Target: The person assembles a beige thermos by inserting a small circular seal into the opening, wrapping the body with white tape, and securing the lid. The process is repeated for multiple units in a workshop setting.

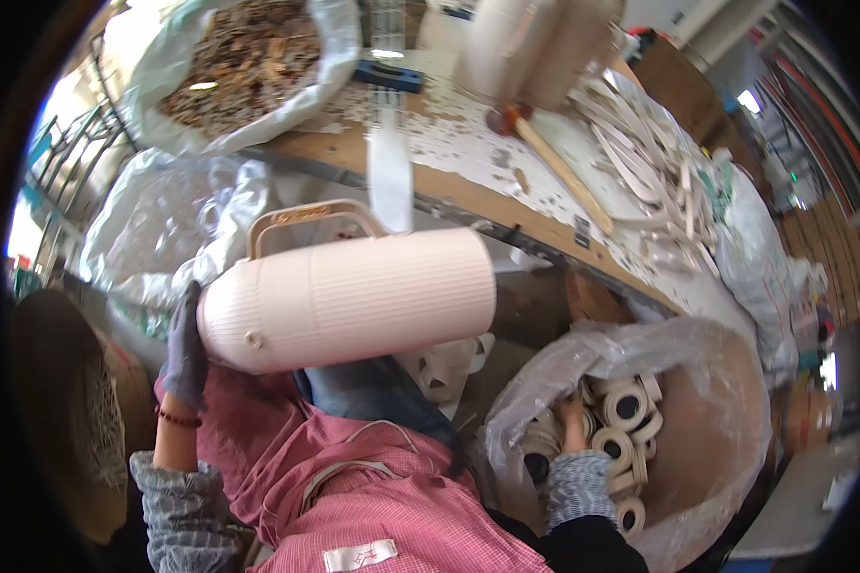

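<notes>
A pale pink ribbed thermos jug shell (382, 298) with a looped handle (311, 218) lies on its side in front of me, above my lap. My left hand (187, 349), in a grey glove, is closed around its left end, and some of the fingers are hidden behind it. To the right, my bare right hand (571, 420) reaches down among several cream ring-shaped parts (627, 407) in a plastic-lined bin (707, 382). Its fingertips are hidden among the rings, so whether they grip one does not show.
On the worktable (468, 186) lie a wooden-handled mallet (564, 170), a pile of pale strips (655, 162) and other pink jug shells (535, 48). A sack of brown flakes (248, 72) stands at the far left, with a bag of clear plastic pieces (177, 215) below it.
</notes>
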A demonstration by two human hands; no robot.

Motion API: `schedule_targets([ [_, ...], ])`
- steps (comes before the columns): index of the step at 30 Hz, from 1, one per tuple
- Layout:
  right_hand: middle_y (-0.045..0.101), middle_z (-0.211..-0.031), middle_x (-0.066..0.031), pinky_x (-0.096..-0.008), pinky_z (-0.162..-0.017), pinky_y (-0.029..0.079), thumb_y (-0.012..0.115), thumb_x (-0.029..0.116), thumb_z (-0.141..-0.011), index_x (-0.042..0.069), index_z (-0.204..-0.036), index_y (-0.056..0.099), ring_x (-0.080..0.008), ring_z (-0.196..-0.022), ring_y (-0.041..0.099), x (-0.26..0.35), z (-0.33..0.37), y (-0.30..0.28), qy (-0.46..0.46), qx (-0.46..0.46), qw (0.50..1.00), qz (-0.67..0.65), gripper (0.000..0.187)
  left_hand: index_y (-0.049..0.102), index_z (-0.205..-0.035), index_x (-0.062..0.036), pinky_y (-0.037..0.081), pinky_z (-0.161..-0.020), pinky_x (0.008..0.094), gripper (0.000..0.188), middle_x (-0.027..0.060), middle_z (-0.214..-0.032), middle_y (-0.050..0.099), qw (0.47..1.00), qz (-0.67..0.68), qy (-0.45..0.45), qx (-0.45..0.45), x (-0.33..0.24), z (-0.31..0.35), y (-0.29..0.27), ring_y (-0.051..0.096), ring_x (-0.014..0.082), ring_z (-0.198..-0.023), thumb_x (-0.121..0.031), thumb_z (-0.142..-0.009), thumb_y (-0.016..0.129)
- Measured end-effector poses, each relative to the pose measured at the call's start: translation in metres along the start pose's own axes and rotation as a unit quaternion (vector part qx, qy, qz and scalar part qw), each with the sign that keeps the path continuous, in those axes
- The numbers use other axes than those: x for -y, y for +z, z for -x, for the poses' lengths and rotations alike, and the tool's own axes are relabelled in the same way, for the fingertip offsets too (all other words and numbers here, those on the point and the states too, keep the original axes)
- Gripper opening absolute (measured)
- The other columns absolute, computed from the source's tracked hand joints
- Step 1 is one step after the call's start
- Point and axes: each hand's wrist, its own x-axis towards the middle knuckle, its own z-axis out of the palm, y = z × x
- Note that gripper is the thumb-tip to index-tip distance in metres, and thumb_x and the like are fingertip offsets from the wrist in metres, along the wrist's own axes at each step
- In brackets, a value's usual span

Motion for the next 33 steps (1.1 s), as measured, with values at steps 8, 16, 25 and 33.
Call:
schedule_targets([
  [8, 0.069, -0.096, -0.021, -0.0444, -0.081, 0.05, 0.067, 0.029, -0.08, 0.004, -0.104, 0.069, -0.0403, -0.092, 0.064, 0.048, 0.017, -0.008, 0.03, 0.115, 0.956, 0.269, 0.035, 0.054, -0.128, 0.0026, 0.048, -0.087, 0.0266, 0.058, 0.0134, -0.122, 0.059, 0.995, 0.02, -0.051, -0.081, -0.049, 0.03, 0.008, 0.059, 0.0189, -0.104, -0.046, -0.097, 0.047],
  [16, 0.07, -0.085, -0.0162, -0.0326, -0.076, 0.051, 0.055, -0.002, -0.079, 0.003, -0.088, 0.072, -0.0265, -0.083, 0.068, 0.285, 0.074, -0.244, -0.213, 0.204, 0.956, 0.012, 0.02, 0.058, -0.121, -0.0001, 0.05, -0.073, 0.0281, 0.054, 0.0073, -0.106, 0.065, 0.987, 0.069, -0.036, -0.141, -0.04, 0.03, -0.058, 0.06, 0.0144, -0.087, -0.047, -0.096, 0.051],
  [25, 0.058, -0.118, -0.0123, -0.033, -0.095, 0.043, 0.054, 0.028, -0.094, -0.003, -0.118, 0.056, -0.0214, -0.11, 0.055, 0.439, 0.134, -0.109, -0.07, 0.764, 0.482, -0.424, 0.039, 0.061, -0.112, -0.0086, 0.047, -0.039, 0.0302, 0.048, 0.006, -0.079, 0.063, 0.976, 0.084, -0.039, -0.198, -0.063, 0.041, -0.082, 0.058, 0.0164, -0.053, -0.051, -0.095, 0.047],
  [33, 0.055, -0.116, -0.0156, -0.0392, -0.096, 0.041, 0.068, 0.028, -0.084, 0.01, -0.126, 0.059, -0.0333, -0.107, 0.053, 0.482, 0.203, -0.075, -0.616, 0.624, 0.472, -0.096, 0.047, 0.063, -0.103, -0.0114, 0.044, -0.041, 0.0258, 0.047, 0.0021, -0.073, 0.061, 0.937, 0.102, -0.008, -0.335, -0.053, 0.131, -0.181, 0.054, 0.0125, -0.05, -0.055, -0.093, 0.05],
])
